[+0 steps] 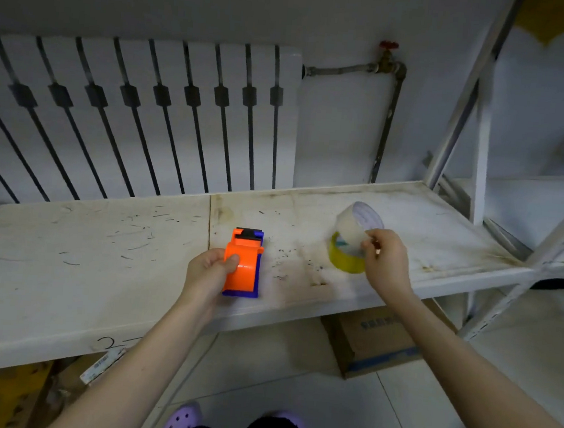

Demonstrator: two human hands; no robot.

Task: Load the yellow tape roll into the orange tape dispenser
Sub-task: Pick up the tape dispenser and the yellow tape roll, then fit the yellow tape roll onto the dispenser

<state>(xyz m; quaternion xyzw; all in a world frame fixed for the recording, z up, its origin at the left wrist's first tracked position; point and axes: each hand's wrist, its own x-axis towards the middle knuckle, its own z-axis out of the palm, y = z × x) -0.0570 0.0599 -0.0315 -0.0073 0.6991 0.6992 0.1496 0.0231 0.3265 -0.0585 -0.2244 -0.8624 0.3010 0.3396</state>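
The orange tape dispenser [242, 264] with a blue side lies on the white shelf board [102, 253], near its front edge. My left hand [210, 272] grips the dispenser's rear from the left. To the right, my right hand [386, 259] holds a clear tape roll [357, 225] by its edge, lifted and tilted. Directly under that clear roll, the yellow tape roll [344, 259] lies flat on the shelf, partly hidden by the clear roll and my fingers.
A white radiator [139, 118] lines the wall behind the shelf, with a pipe and red valve [389, 58] to its right. White rack posts [483, 128] rise at the right. A cardboard box [378, 343] sits on the floor below.
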